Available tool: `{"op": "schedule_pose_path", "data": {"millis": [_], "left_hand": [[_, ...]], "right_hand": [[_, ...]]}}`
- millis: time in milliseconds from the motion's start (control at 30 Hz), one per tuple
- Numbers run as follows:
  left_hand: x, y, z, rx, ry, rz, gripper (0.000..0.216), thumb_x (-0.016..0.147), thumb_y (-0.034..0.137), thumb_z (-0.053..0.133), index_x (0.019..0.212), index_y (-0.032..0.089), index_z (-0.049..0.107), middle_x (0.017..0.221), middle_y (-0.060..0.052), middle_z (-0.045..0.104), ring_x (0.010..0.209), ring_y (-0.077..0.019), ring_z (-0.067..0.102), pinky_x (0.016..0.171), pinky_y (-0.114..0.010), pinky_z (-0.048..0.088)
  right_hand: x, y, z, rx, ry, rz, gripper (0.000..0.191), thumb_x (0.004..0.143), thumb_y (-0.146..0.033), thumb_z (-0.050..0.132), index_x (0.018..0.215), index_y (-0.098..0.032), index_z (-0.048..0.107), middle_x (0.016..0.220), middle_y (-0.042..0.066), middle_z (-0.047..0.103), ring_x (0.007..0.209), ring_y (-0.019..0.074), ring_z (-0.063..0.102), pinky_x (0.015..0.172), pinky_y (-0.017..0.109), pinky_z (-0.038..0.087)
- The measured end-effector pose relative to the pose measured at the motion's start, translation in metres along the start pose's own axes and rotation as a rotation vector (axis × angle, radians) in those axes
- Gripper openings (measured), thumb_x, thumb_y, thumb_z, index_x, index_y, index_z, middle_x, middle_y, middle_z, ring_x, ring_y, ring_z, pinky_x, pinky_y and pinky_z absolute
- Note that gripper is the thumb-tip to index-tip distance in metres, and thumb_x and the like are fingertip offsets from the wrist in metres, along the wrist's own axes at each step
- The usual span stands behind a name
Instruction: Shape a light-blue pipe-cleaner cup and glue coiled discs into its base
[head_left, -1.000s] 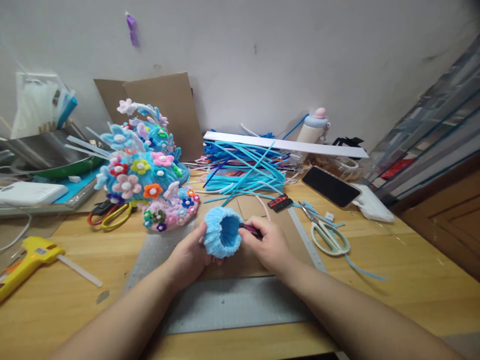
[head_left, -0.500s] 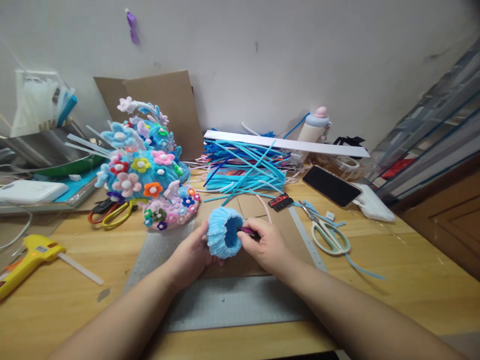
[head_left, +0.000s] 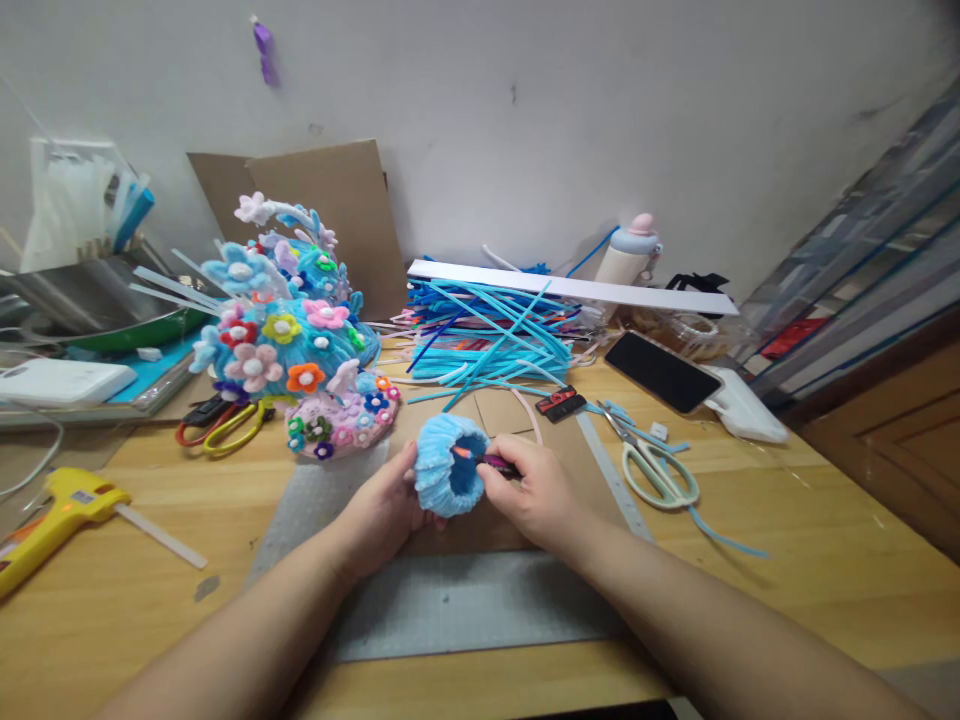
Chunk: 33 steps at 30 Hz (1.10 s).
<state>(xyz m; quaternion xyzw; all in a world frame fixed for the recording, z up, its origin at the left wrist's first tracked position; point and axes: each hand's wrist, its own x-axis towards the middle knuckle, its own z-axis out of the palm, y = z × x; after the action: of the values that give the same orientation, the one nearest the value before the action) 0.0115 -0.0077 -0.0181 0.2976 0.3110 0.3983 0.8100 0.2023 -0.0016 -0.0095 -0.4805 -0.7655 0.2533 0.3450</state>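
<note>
A light-blue, fluffy hollow cup of pipe cleaners [head_left: 439, 465] is tilted with its round opening facing right. My left hand [head_left: 386, 510] holds it from the left and below, fingers partly hidden behind it. In my right hand [head_left: 529, 490] is a dark purplish lighter [head_left: 499, 465], mostly covered by the fingers. Its end points at the cup's opening, where a small orange flame glows. Under both hands lie a piece of brown cardboard [head_left: 480, 535] and a grey cutting mat [head_left: 465, 605].
A flower-covered fuzzy piece [head_left: 281, 345] stands at left, near a yellow glue gun [head_left: 82, 510]. Blue pipe cleaners [head_left: 495, 345] are heaped behind the hands. Scissors [head_left: 660, 475], a phone [head_left: 664, 372] and a bottle [head_left: 630, 255] are at right.
An orange flame now shows at the cup's opening, where none was visible before. Both hands and the cup have hardly moved.
</note>
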Motion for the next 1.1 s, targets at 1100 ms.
{"op": "schedule_pose_path", "data": {"millis": [1100], "left_hand": [[-0.011, 0.014, 0.008, 0.989, 0.107, 0.597, 0.058, 0.070, 0.027, 0.074, 0.125, 0.031, 0.056, 0.141, -0.004, 0.041, 0.133, -0.0332, 0.027, 0.112, -0.043, 0.012]], "right_hand": [[0.012, 0.014, 0.010, 1.042, 0.240, 0.503, 0.034, 0.078, -0.054, 0.054, 0.076, -0.022, 0.042, 0.066, -0.007, 0.036, 0.044, 0.0050, 0.028, 0.038, 0.016, 0.014]]}}
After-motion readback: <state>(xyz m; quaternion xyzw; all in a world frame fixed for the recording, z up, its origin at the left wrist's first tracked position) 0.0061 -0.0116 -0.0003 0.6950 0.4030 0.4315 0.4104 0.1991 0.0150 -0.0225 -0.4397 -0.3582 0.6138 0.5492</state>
